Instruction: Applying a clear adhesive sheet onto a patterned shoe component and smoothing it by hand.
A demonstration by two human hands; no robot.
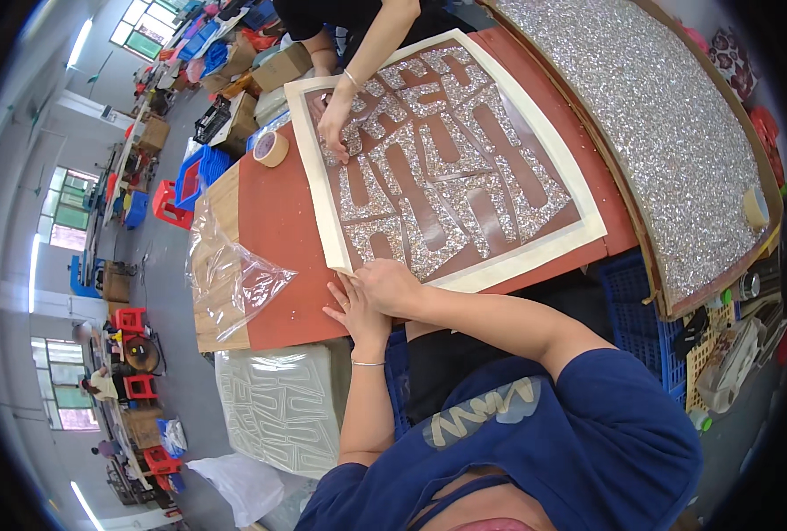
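A flat panel (393, 181) lies on the reddish-brown table top, bordered by wide cream tape (535, 258). Glittery silver pieces with long rounded cutouts cover it. At its near left corner, my right hand (388, 287) is closed, its fingers gathered at the edge of the tape, where a short bit of tape stands up. My left hand (358, 311) is right beside it, touching or nearly touching, with some fingers spread over the table edge. Its fingertips near the corner are partly hidden by the right hand.
Across the table another person's hand (333, 128) touches the glitter pieces. A tape roll (271, 149) and clear plastic film (252, 283) lie at the left. A large glitter-covered board (641, 115) stands at the right. Below the table edge are a plastic-wrapped stack (278, 403) and blue crates (637, 305).
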